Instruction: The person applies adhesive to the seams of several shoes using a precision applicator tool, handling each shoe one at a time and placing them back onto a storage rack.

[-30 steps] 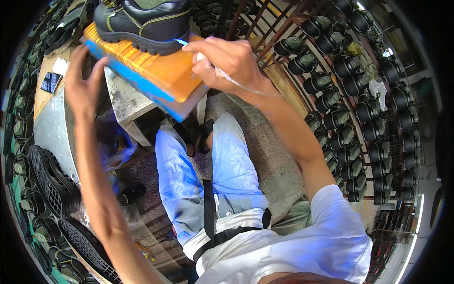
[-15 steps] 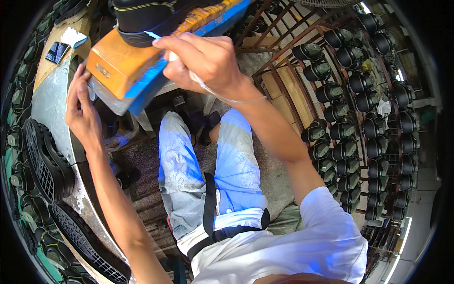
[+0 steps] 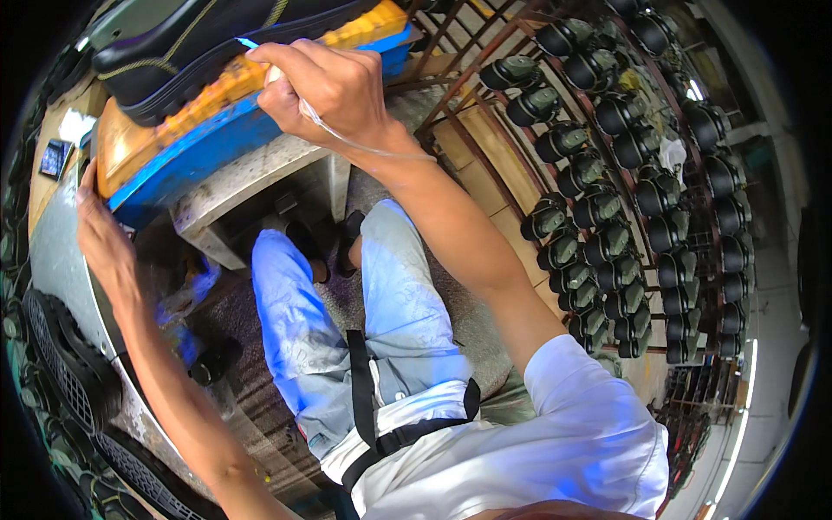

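A black shoe (image 3: 178,74) with yellow stitching lies lengthwise on an orange block (image 3: 121,156) with a blue side. My right hand (image 3: 325,91) is closed around a slim pen-like tool (image 3: 249,43), its pale tip at the shoe's lower edge, where upper and sole meet. From this hand a thin clear tube (image 3: 338,144) runs back along the wrist. My left hand (image 3: 106,243) is beside the block's left end, fingers stretched out along its corner; it holds nothing that shows. Some of its fingertips are hard to make out.
A metal-topped table (image 3: 61,243) at the left carries black shoe soles (image 3: 69,364) and a phone (image 3: 55,159). Under the block stands a worn pale stand (image 3: 251,186). On the right, a rack (image 3: 511,169) holds many black shoes (image 3: 607,186).
The block has turned, so the shoe now lies sideways across the upper left with more of its side showing. My right hand keeps the tool tip at the shoe's edge.
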`<act>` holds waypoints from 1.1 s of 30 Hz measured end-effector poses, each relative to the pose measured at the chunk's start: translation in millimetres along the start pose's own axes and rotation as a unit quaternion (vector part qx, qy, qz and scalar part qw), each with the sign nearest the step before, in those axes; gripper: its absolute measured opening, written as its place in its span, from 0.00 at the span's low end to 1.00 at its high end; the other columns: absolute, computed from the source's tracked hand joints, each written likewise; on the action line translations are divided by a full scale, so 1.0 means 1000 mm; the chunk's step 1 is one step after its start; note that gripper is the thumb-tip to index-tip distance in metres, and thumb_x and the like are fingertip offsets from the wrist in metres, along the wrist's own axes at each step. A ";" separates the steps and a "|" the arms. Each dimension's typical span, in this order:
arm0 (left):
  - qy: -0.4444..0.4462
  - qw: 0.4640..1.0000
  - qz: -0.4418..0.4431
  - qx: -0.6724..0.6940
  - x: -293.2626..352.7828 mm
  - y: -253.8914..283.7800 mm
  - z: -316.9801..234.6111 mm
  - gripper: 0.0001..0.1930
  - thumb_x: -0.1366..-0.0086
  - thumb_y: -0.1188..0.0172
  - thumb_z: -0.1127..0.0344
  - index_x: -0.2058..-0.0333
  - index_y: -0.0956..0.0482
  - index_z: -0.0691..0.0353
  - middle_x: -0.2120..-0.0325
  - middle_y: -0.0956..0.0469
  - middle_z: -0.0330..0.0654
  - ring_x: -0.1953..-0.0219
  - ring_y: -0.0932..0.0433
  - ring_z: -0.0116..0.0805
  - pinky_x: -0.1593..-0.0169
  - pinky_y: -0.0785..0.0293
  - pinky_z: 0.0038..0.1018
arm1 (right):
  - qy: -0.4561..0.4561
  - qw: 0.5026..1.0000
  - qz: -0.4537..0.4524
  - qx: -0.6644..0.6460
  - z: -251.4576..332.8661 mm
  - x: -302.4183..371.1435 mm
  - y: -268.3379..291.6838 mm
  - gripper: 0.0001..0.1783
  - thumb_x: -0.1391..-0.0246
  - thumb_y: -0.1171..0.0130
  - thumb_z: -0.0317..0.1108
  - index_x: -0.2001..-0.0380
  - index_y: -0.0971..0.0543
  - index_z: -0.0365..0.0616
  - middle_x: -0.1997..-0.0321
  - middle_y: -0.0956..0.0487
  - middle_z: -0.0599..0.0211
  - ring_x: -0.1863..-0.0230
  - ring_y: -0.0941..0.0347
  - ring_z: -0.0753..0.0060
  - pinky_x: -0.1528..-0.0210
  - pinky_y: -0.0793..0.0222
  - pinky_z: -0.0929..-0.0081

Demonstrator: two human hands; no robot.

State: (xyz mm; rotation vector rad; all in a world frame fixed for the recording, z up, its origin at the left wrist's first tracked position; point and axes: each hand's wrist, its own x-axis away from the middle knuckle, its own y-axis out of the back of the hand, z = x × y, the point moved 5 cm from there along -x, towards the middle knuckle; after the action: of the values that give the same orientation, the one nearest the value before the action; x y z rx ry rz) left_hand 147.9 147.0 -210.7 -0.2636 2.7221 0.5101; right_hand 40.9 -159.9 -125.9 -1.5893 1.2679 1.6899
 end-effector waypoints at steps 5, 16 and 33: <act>-0.095 0.994 0.051 0.031 -0.042 0.005 0.038 0.30 0.14 0.68 0.49 0.32 0.24 0.61 0.42 0.20 0.49 0.43 0.24 0.33 0.36 0.33 0.28 | -0.020 0.998 0.015 0.057 -0.018 0.005 0.038 0.12 0.50 0.41 0.29 0.63 0.13 0.46 0.81 0.23 0.69 0.83 0.24 0.66 0.78 0.27 0.70; -0.061 0.984 0.100 0.133 -0.125 -0.020 0.068 0.24 0.17 0.54 0.58 0.31 0.27 0.64 0.38 0.23 0.46 0.37 0.28 0.32 0.32 0.35 0.29 | -0.108 0.989 0.100 0.023 -0.030 -0.028 0.121 0.09 0.50 0.39 0.28 0.66 0.12 0.44 0.76 0.17 0.61 0.79 0.19 0.63 0.75 0.23 0.68; -0.082 0.994 -0.001 0.073 0.154 -0.022 -0.085 0.16 0.29 0.40 0.75 0.43 0.17 0.68 0.60 0.14 0.46 0.66 0.22 0.22 0.65 0.28 0.21 | -0.343 0.895 0.200 -0.202 0.011 0.012 0.032 0.26 0.35 0.36 0.44 0.41 0.22 0.37 0.55 0.14 0.46 0.53 0.16 0.44 0.48 0.21 0.52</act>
State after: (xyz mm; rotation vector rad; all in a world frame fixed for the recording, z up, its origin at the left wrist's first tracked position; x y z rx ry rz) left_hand -15.2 76.8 -201.6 -0.1793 2.5834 0.3158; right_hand 6.2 -167.8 -128.7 -0.7695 0.9334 2.5955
